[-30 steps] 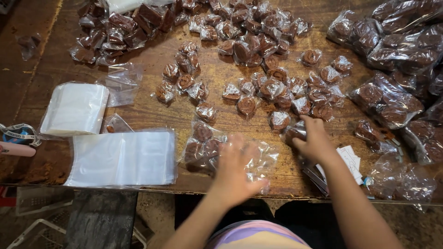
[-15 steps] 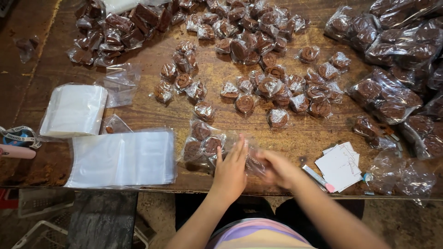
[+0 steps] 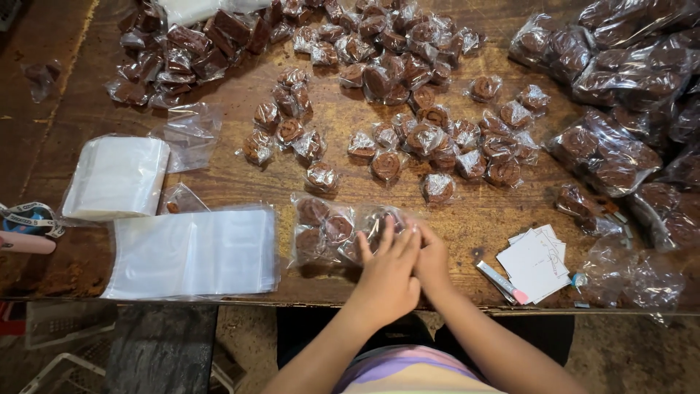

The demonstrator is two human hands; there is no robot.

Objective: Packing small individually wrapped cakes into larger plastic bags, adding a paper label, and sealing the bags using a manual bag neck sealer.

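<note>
Both hands meet at the table's near edge: my left hand [image 3: 390, 273] lies flat, fingers together, on the bag [image 3: 343, 230], which runs leftward; my right hand [image 3: 432, 263] seems tucked behind.

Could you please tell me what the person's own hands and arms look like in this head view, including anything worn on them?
Both the left hand and the right hand are bare, with no gloves, rings or wristbands visible. The forearms are uncovered, no sleeves reaching them. Fingernails look short and plain. A pastel striped top shows at the bottom edge.
</note>
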